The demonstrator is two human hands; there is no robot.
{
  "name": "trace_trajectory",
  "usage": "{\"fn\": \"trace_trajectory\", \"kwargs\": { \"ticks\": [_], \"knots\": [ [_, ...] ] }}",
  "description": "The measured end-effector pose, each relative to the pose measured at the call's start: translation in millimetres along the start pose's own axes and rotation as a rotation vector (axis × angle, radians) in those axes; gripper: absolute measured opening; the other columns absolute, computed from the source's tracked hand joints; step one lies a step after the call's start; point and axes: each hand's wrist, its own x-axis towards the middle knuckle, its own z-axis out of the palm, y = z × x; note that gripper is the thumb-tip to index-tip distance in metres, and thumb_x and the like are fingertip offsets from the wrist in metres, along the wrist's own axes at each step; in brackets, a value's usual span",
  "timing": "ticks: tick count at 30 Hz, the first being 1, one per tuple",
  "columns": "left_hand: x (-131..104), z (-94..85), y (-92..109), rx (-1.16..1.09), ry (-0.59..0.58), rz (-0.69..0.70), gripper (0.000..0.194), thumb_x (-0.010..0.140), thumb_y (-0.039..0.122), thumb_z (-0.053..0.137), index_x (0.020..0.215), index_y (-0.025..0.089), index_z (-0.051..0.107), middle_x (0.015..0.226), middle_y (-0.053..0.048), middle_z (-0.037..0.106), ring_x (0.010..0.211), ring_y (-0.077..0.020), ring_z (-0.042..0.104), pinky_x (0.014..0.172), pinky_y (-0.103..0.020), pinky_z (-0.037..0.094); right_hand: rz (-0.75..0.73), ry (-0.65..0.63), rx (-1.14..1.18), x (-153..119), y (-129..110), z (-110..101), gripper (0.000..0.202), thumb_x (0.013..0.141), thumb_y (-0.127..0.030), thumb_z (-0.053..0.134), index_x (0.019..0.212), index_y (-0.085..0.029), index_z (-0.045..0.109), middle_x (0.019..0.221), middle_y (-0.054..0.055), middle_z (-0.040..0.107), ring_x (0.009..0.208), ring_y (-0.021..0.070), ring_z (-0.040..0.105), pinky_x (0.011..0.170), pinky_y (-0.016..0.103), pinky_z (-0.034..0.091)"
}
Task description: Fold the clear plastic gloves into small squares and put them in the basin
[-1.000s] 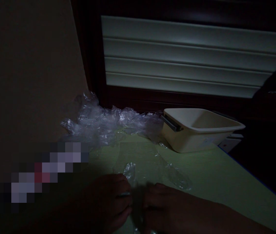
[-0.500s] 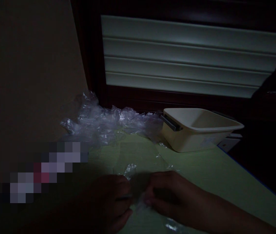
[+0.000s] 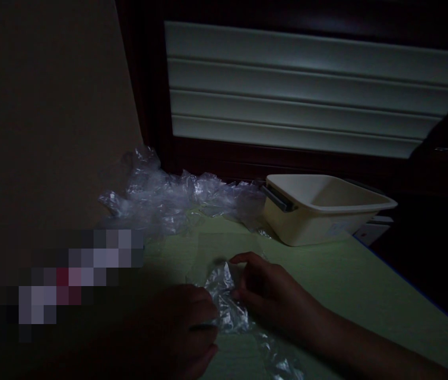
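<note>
A shiny, clear bit of plastic (image 3: pixel 281 361) lies on the green table (image 3: pixel 366 295), low in the view. The left hand (image 3: pixel 188 327) is dark, low on the table, with its fingers curled in; I can't tell if it has hold of anything. The right hand (image 3: pixel 275 287) reaches in from the right side with its wrist bent a little. Its pointer finger and thumb are a bit apart, and they are at the side of a crinkly, see-through wrapper (image 3: pixel 227 303). I can't tell if they pinch it. That wrapper lies between the two hands, in the middle of the table's near part. A thin, smooth, clear sheet (image 3: pixel 226 245) lies flat just past it. To the left is a long thing (image 3: pixel 89 269), too blocky to make out.

Near the table's far right corner sits a cream tub (image 3: pixel 303 224), with no lid on and a dark gray handle (image 3: pixel 279 198). Its floor is hidden. Beside it, a big, crumply plastic heap (image 3: pixel 160 195) fills the far left corner, by the wall (image 3: pixel 49 116). Behind stands a pale panel (image 3: pixel 287 95) with long stripes.
</note>
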Motion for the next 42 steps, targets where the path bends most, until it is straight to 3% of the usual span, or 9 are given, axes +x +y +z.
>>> {"fn": "trace_trajectory", "kwargs": {
  "ticks": [4,6,9,12,21,28,33,38,42],
  "knots": [
    [-1,1.5,-3,0.006,-0.027,0.019,0.007,0.088,0.018,0.056,0.082,0.018,0.061,0.083,-0.002,0.063,0.076,-0.0158,0.056,0.072,-0.027,0.047,-0.073,0.053,-0.328,-2,1,-1,0.043,0.078,-0.007,0.062,0.12,-0.017,0.052,0.09,0.006,0.063,0.077,0.018,0.059,0.065,0.029,0.045],
    [-1,1.1,-4,-0.002,-0.043,0.045,0.007,0.088,0.019,0.056,0.084,0.019,0.061,0.082,-0.002,0.064,0.075,-0.0158,0.056,0.072,-0.027,0.048,-0.105,0.046,-0.421,-2,-1,-2,0.033,0.079,-0.008,0.063,0.111,-0.014,0.057,0.095,0.008,0.062,0.081,0.0197,0.059,0.068,0.03,0.046],
    [0,-1.5,-2,0.005,-0.032,0.032,0.007,0.089,0.017,0.054,0.085,0.018,0.06,0.083,-0.002,0.064,0.076,-0.0161,0.056,0.075,-0.027,0.048,-0.201,0.005,-0.529,-3,-4,-3,0.007,0.084,-0.01,0.059,0.089,-0.012,0.063,0.086,0.008,0.06,0.075,0.0185,0.058,0.065,0.029,0.046],
    [2,-3.6,3,0.02,0.01,-0.001,0.006,0.087,0.014,0.055,0.087,0.017,0.06,0.085,-0.003,0.064,0.077,-0.0167,0.057,0.077,-0.028,0.048,-0.32,-0.056,-0.588,-4,-6,1,0.008,0.085,-0.011,0.058,0.08,-0.013,0.064,0.079,0.006,0.06,0.072,0.0167,0.056,0.063,0.026,0.044],
    [-1,-3.4,5,-0.036,-0.033,-0.026,0.023,0.08,0.03,0.07,0.096,0.015,0.063,0.094,-0.004,0.065,0.087,-0.0195,0.056,0.078,-0.031,0.048,-0.365,-0.056,-0.622,-6,-5,10,0.009,0.086,-0.013,0.057,0.082,-0.013,0.064,0.08,0.006,0.061,0.074,0.0174,0.056,0.066,0.028,0.044],
    [-2,-6.1,9,-0.072,-0.021,-0.063,0.018,0.082,0.027,0.064,0.097,0.016,0.062,0.096,-0.004,0.065,0.088,-0.0194,0.056,0.08,-0.032,0.048,-0.197,0.017,-0.654,8,5,-5,0.012,0.087,-0.011,0.055,0.089,-0.013,0.067,0.085,0.008,0.061,0.077,0.0181,0.057,0.067,0.028,0.045],
    [-1,-2.5,6,-0.048,0.024,-0.095,0.006,0.082,0.021,0.062,0.085,0.017,0.061,0.09,-0.003,0.064,0.084,-0.0185,0.055,0.077,-0.031,0.047,-0.156,0.049,-0.618,11,7,-9,0.012,0.088,-0.012,0.054,0.086,-0.013,0.066,0.082,0.007,0.059,0.074,0.0167,0.056,0.065,0.027,0.045],
    [1,-2.6,0,-0.024,0.122,-0.053,0.012,0.088,0.019,0.049,0.088,0.016,0.061,0.09,-0.005,0.063,0.08,-0.0181,0.055,0.075,-0.031,0.047,-0.191,0.01,-0.45,6,-5,-21,0.014,0.089,-0.013,0.051,0.086,-0.013,0.064,0.082,0.006,0.06,0.072,0.0153,0.057,0.065,0.027,0.047],
    [-1,-1.7,5,-0.001,0.159,-0.055,0.015,0.091,0.018,0.046,0.096,0.017,0.06,0.093,-0.005,0.064,0.087,-0.0191,0.056,0.08,-0.031,0.047,-0.267,-0.138,-0.367,-1,-15,-41,0.015,0.087,-0.009,0.052,0.089,-0.014,0.065,0.086,0.006,0.061,0.077,0.0145,0.059,0.069,0.025,0.047]
  ]
}}
